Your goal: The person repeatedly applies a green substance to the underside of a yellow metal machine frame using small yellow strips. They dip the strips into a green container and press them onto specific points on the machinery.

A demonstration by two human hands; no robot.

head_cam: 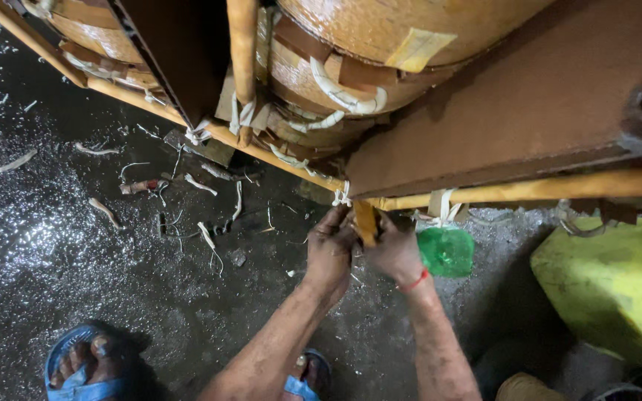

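Both my hands meet under a yellow-brown wooden rail (529,189) that runs along the lower edge of a brown board (529,111). My left hand (330,249) and my right hand (394,251) pinch a short upright wooden strip (365,221) between them. A white cloth tie (342,194) is knotted on the rail just above my left hand. My right wrist wears a red thread. Above the rail sit large wound coils (351,44) wrapped in brown paper and white tape.
The dark, oily floor (53,245) is littered with white tape scraps (206,236). A green plastic bottle (446,251) lies just right of my right hand. A yellow-green sheet (618,282) covers the right. My feet in blue sandals (76,371) stand at the bottom.
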